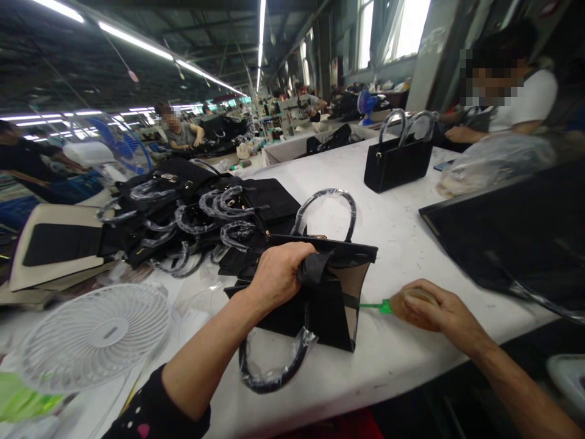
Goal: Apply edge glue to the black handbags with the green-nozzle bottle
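A black handbag (331, 311) lies tilted on the white table in front of me, its beige inner side showing at the right end. Plastic film wraps both of its handles, one standing up at the back and one drooping toward me. My left hand (286, 268) is closed on the bag's upper part, gripping bunched black fabric (314, 268). In my right hand (439, 311) is a squeeze bottle (414, 308) of brownish liquid with a green nozzle (381, 306). The nozzle's thin tip points left and reaches the bag's open end; whether it touches is hard to tell.
Several black handbags (196, 207) are heaped at the left. A white round fan (100, 335) sits near the left front. One finished-looking bag (397, 161) stands upright farther back, by a seated co-worker (516, 103). Large black material (512, 238) covers the table's right side.
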